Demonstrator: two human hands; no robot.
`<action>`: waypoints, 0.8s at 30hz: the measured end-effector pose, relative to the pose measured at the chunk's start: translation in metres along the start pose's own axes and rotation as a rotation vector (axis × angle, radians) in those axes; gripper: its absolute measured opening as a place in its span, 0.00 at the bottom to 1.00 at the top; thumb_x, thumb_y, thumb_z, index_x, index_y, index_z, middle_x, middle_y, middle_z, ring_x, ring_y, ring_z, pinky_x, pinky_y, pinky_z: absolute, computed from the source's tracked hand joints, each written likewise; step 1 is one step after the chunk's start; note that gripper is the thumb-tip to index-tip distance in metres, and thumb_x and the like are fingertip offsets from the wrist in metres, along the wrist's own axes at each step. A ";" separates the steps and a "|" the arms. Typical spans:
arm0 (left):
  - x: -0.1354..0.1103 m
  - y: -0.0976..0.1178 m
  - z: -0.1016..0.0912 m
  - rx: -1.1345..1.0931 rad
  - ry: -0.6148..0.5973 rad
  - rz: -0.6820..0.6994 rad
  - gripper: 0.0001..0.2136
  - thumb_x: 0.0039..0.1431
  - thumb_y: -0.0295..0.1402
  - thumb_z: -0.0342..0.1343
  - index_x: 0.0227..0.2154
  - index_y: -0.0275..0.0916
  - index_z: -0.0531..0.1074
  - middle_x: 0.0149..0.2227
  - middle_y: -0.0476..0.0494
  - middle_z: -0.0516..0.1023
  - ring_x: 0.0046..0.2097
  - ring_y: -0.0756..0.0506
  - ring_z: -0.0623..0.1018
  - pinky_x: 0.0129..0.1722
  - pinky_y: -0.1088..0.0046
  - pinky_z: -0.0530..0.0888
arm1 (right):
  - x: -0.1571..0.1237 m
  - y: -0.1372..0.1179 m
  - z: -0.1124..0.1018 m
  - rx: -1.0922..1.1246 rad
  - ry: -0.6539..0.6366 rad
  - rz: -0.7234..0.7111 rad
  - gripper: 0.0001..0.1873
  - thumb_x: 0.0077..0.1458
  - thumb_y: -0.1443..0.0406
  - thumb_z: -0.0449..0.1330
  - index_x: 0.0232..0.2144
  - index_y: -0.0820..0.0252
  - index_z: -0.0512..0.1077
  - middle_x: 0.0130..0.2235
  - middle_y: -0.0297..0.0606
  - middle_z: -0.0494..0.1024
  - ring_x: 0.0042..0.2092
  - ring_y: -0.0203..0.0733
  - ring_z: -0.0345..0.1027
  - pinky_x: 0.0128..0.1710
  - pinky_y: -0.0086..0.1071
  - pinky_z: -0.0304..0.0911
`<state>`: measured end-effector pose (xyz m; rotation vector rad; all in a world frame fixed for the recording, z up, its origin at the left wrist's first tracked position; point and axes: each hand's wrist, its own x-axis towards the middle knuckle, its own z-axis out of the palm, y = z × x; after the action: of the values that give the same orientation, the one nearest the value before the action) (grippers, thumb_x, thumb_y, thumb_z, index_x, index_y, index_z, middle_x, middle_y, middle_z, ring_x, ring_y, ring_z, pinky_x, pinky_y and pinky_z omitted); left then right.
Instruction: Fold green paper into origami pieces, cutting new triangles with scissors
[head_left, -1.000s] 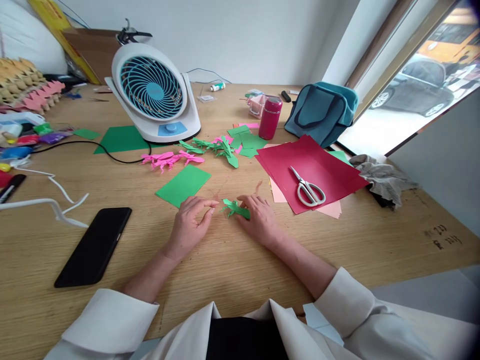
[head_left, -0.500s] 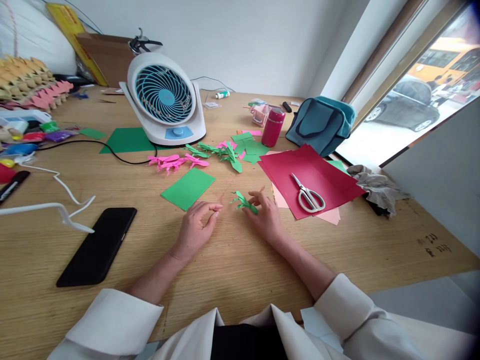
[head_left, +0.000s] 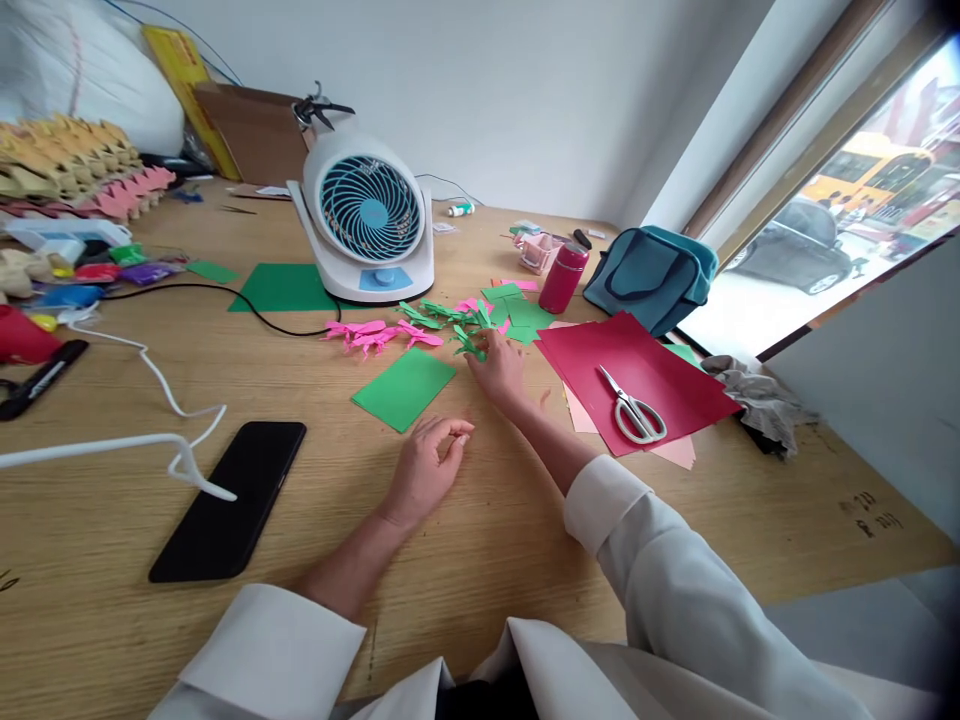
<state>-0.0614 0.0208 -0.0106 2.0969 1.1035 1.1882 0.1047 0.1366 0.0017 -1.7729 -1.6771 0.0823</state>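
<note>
My right hand (head_left: 498, 368) reaches to the cluster of folded paper pieces, its fingers closed on a small green folded paper figure (head_left: 466, 343) with thin leg-like strips. Just beyond it lie several green paper figures (head_left: 433, 313), and bright pink ones (head_left: 369, 336) sit to their left. My left hand (head_left: 429, 468) rests on the table, thumb and forefinger apart, holding nothing. Ahead of it lies a stack of green paper (head_left: 405, 388). Where my right fingertips meet the cluster is partly hidden.
White-handled scissors (head_left: 637, 415) lie on red paper sheets (head_left: 577, 370) at right. A red bottle (head_left: 564, 278) and a blue bag (head_left: 651, 275) stand behind. A white fan (head_left: 367, 215) is at the back; a black phone (head_left: 229, 505) and white cable (head_left: 150, 365) are left.
My right hand has moved forward from the near table to the paper cluster, taking the green figure along. My left hand stays low on the table. The view has shifted slightly.
</note>
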 end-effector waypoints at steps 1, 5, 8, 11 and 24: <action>0.000 0.000 0.000 -0.003 -0.005 -0.004 0.07 0.61 0.24 0.53 0.37 0.40 0.74 0.37 0.46 0.80 0.42 0.45 0.77 0.46 0.66 0.72 | 0.005 -0.001 0.005 -0.013 0.010 -0.006 0.15 0.57 0.62 0.61 0.47 0.55 0.69 0.44 0.38 0.80 0.49 0.52 0.69 0.51 0.45 0.56; 0.000 0.001 0.000 -0.021 -0.022 -0.030 0.07 0.61 0.23 0.54 0.37 0.41 0.74 0.37 0.47 0.80 0.42 0.46 0.77 0.45 0.67 0.73 | 0.021 -0.004 0.021 -0.059 0.019 -0.014 0.15 0.57 0.62 0.60 0.47 0.56 0.69 0.44 0.39 0.79 0.50 0.53 0.66 0.51 0.46 0.56; -0.001 0.002 0.000 -0.028 -0.050 -0.044 0.07 0.60 0.23 0.54 0.37 0.40 0.74 0.37 0.47 0.80 0.42 0.46 0.77 0.44 0.68 0.73 | 0.028 -0.004 0.029 -0.072 -0.003 0.002 0.15 0.58 0.61 0.58 0.47 0.56 0.69 0.45 0.40 0.79 0.50 0.53 0.66 0.51 0.47 0.55; -0.002 0.003 0.001 -0.029 -0.079 -0.055 0.07 0.60 0.23 0.54 0.37 0.40 0.74 0.36 0.47 0.79 0.42 0.46 0.77 0.44 0.69 0.73 | 0.033 -0.004 0.035 -0.072 -0.011 0.038 0.15 0.57 0.60 0.59 0.47 0.56 0.69 0.46 0.40 0.79 0.50 0.53 0.66 0.51 0.47 0.55; -0.003 0.000 0.001 -0.028 -0.122 -0.040 0.07 0.61 0.24 0.53 0.37 0.41 0.74 0.36 0.48 0.80 0.41 0.46 0.77 0.43 0.70 0.72 | 0.009 0.019 0.011 -0.095 0.103 -0.033 0.13 0.61 0.61 0.56 0.48 0.55 0.69 0.46 0.41 0.78 0.48 0.50 0.67 0.48 0.42 0.55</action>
<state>-0.0614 0.0183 -0.0122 2.0864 1.0614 1.0375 0.1169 0.1513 -0.0128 -1.7867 -1.6599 -0.1029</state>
